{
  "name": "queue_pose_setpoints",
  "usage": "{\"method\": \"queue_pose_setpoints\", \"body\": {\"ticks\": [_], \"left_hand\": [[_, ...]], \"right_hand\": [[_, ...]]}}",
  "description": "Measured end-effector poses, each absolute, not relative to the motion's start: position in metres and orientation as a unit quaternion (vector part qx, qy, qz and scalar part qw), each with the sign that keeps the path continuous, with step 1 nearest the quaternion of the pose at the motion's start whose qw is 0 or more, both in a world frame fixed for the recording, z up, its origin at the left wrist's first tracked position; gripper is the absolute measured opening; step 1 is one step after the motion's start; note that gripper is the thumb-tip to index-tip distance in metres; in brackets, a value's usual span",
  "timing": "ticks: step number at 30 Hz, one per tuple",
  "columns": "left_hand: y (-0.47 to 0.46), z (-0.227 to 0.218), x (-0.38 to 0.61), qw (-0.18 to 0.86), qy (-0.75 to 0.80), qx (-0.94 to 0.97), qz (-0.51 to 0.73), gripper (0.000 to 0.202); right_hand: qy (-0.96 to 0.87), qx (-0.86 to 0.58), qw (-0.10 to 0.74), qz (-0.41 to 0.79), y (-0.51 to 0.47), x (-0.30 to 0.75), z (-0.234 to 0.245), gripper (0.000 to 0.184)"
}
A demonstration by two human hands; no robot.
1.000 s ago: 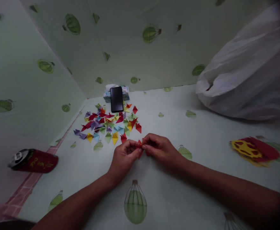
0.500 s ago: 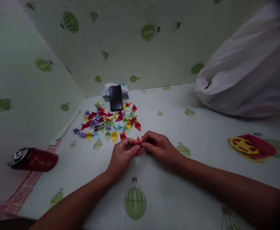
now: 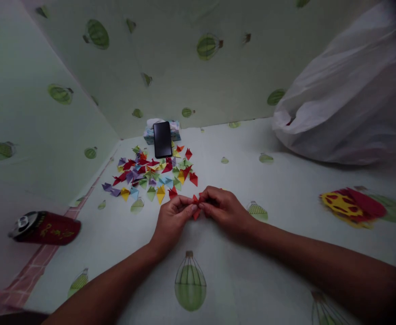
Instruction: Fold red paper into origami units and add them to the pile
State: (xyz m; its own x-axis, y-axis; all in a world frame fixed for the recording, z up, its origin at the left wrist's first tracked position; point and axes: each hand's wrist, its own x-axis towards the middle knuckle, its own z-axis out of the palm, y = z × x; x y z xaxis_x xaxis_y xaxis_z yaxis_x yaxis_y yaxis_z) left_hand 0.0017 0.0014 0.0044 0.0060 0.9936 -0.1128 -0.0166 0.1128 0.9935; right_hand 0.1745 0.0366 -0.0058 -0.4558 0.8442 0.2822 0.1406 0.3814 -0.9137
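Note:
Both hands pinch a small red folded paper piece (image 3: 195,213) over the middle of the table; it looks like an origami crane, though fingers cover much of it. My left hand (image 3: 173,217) grips it from the left between thumb and forefinger. From the right, my right hand (image 3: 224,208) holds it the same way, fingertips nearly meeting. Just beyond the left hand spreads a pile of small origami cranes (image 3: 151,174) in red, yellow, green, blue and purple. A red one (image 3: 172,192) lies closest to the left knuckles.
A black phone (image 3: 163,140) leans on a tissue box (image 3: 175,129) behind the pile. On the left lies a red can (image 3: 51,228). A large white plastic bag (image 3: 347,104) stands at the right rear, with red and yellow paper cut-outs (image 3: 352,205) in front of it.
Both hands stay nearly in place, still pinching the red paper. The whole view has shifted slightly; nothing on the table has visibly moved.

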Motion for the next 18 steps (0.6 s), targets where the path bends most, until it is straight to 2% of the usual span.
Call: {"method": "queue_pose_setpoints", "body": {"ticks": [10,18], "left_hand": [[0.0001,0.0031,0.0023,0.521,0.507,0.490,0.481,0.021],[-0.0013,0.0027,-0.0039,0.440,0.518,0.556,0.478,0.013]], "right_hand": [[-0.736,-0.347,0.412,0.409,0.0338,0.1746,-0.0091,0.012],[-0.801,-0.314,0.441,0.255,0.0322,0.1763,-0.0096,0.015]]}}
